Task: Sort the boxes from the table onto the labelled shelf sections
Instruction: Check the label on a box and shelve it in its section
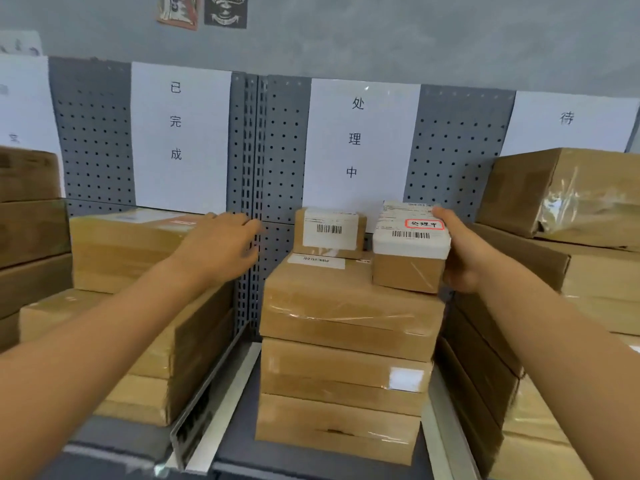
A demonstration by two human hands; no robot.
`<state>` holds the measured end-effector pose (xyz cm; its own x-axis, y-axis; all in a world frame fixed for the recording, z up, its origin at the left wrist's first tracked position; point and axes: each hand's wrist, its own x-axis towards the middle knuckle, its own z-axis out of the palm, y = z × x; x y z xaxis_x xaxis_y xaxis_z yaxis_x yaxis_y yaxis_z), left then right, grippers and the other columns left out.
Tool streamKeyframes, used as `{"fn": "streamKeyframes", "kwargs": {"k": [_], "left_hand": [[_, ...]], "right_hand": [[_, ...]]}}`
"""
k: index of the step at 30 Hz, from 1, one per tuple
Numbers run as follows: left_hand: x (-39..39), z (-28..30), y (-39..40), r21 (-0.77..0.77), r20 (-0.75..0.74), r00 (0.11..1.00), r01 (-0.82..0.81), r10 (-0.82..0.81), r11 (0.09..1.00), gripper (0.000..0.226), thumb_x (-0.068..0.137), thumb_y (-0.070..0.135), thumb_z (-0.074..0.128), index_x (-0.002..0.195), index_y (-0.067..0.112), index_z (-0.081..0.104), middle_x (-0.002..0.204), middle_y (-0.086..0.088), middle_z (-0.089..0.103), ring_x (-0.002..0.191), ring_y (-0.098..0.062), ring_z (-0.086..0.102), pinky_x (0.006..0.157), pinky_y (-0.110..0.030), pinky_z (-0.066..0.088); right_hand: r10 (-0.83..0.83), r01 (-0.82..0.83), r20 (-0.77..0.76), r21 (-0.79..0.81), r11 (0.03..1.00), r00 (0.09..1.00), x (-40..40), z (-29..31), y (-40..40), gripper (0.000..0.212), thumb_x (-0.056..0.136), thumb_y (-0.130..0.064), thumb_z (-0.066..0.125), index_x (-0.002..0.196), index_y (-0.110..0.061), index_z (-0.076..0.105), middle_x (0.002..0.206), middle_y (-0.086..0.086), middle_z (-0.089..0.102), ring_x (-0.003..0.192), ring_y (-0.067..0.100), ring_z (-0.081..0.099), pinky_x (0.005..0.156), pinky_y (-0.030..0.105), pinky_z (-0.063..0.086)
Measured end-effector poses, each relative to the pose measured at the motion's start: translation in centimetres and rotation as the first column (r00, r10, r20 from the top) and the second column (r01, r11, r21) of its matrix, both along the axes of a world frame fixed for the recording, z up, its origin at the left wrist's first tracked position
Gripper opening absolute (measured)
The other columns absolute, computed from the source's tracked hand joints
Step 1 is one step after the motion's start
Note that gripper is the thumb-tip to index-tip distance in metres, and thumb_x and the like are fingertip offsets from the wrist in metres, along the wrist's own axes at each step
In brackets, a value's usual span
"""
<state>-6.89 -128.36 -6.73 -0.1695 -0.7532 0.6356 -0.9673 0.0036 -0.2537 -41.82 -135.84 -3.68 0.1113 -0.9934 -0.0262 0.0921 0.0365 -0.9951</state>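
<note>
I am reaching both arms toward the shelf, and I am placing everything here against the middle stack of boxes (pixel 346 348), three flat brown cartons piled between two metal dividers.

My right hand (pixel 467 258) is holding a small box (pixel 410 247) at the right end of that stack's top. My grip is closed round it, thumb lying along its upper right edge and the rest of the hand pressing its right side; the other fingers are hidden behind it. The box is sitting on or just above the top carton; I cannot tell which. A white shipping label with a barcode is covering its top, and a red-framed sticker (pixel 424 224) on it is reading 处理中.

My left hand (pixel 221 244) is hovering left of the stack, fingers loosely spread and holding nothing, in front of the upright post.

Just left of my small box, a second small box (pixel 330 233) with a white barcode label is resting on the same stack, further back.

Left of the stack, more cartons (pixel 138 306) are lying piled under my left arm. Right of it, another pile (pixel 571 237) is rising higher.

Behind the stack, a paper sign (pixel 356 140) on the pegboard is reading 处理中. The sign to its left (pixel 180 133) is reading 已完成, and the one to its right (pixel 568 123) is showing 待.
</note>
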Motion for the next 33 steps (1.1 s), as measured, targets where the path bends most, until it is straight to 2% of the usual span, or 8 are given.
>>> {"fn": "streamKeyframes", "kwargs": {"k": [6,11,16,20,23,25,29,33], "left_hand": [[1.3,0.5,-1.5,-0.01,0.012,0.995,-0.095,0.095,0.995,0.029,0.098,0.034,0.046,0.122,0.021,0.055,0.107,-0.002,0.062,0.099,-0.023,0.058,0.086,-0.038,0.043],[1.8,0.3,-3.8,-0.009,-0.002,0.994,-0.109,0.109,0.994,0.033,0.098,0.035,0.045,0.126,0.021,0.055,0.113,-0.002,0.063,0.103,-0.022,0.058,0.091,-0.037,0.045],[2.0,0.4,-5.7,0.001,0.007,0.994,-0.109,0.109,0.994,0.035,0.098,0.036,0.047,0.129,0.021,0.054,0.118,-0.002,0.063,0.107,-0.021,0.059,0.094,-0.037,0.045],[1.7,0.2,-6.1,0.005,-0.009,0.994,-0.113,0.113,0.994,0.035,0.098,0.035,0.047,0.13,0.021,0.054,0.118,-0.002,0.063,0.107,-0.021,0.059,0.094,-0.038,0.045],[1.3,0.0,-6.0,0.008,-0.012,0.995,-0.103,0.103,0.995,0.037,0.098,0.034,0.049,0.132,0.021,0.053,0.12,-0.002,0.063,0.108,-0.021,0.059,0.094,-0.038,0.045],[0.9,0.3,-5.6,0.011,-0.022,0.994,-0.104,0.104,0.994,0.037,0.098,0.035,0.049,0.133,0.022,0.053,0.121,-0.002,0.063,0.11,-0.021,0.058,0.095,-0.039,0.044],[-0.1,1.2,-4.0,0.007,-0.04,0.992,-0.119,0.119,0.993,0.037,0.098,0.035,0.047,0.132,0.022,0.053,0.122,-0.002,0.062,0.113,-0.022,0.057,0.097,-0.039,0.043],[-2.0,1.9,-1.9,-0.01,-0.052,0.991,-0.126,0.125,0.992,0.038,0.099,0.035,0.046,0.134,0.022,0.053,0.122,-0.001,0.062,0.112,-0.022,0.057,0.096,-0.038,0.043]], "right_hand": [[0.003,-0.003,-0.008,0.048,0.999,1.0,0.6,-0.3,-4.4,0.042,0.093,-0.056,0.058,0.115,-0.022,0.068,0.11,0.008,0.075,0.104,0.025,0.069,0.076,0.039,0.057],[-0.007,0.008,-0.023,0.053,0.999,1.0,1.1,-0.9,-7.7,0.043,0.093,-0.054,0.058,0.12,-0.022,0.067,0.107,0.007,0.073,0.087,0.022,0.068,0.065,0.034,0.055],[0.009,-0.009,0.002,0.051,0.999,1.0,1.4,-1.0,-9.8,0.031,0.095,-0.048,0.059,0.102,-0.019,0.069,0.068,0.002,0.073,0.08,0.019,0.067,0.076,0.033,0.056],[-0.044,0.048,-0.079,0.047,0.998,0.996,1.4,-1.2,-10.6,0.04,0.092,-0.05,0.064,0.11,-0.015,0.069,0.107,0.009,0.073,0.107,0.026,0.066,0.104,0.041,0.049],[-0.089,0.092,-0.107,0.02,0.996,0.99,1.5,-0.8,-10.3,0.033,0.096,-0.048,0.058,0.096,-0.016,0.064,0.091,0.007,0.068,0.085,0.022,0.063,0.088,0.037,0.055],[-0.141,0.137,-0.159,-0.037,0.99,0.977,1.6,0.2,-9.8,0.036,0.099,-0.047,0.052,0.102,-0.013,0.063,0.09,0.007,0.066,0.08,0.021,0.06,0.076,0.033,0.051],[-0.268,0.15,-0.392,-0.306,0.94,0.88,1.7,2.6,-8.1,0.054,0.102,-0.04,0.045,0.134,0.003,0.055,0.133,0.023,0.058,0.12,0.038,0.055,0.104,0.047,0.043],[-0.299,-0.074,-0.53,-0.572,0.817,0.793,2.9,3.7,-4.8,0.042,0.101,-0.035,0.051,0.135,-0.011,0.055,0.138,0.009,0.056,0.109,0.018,0.051,0.089,0.033,0.039]]}}
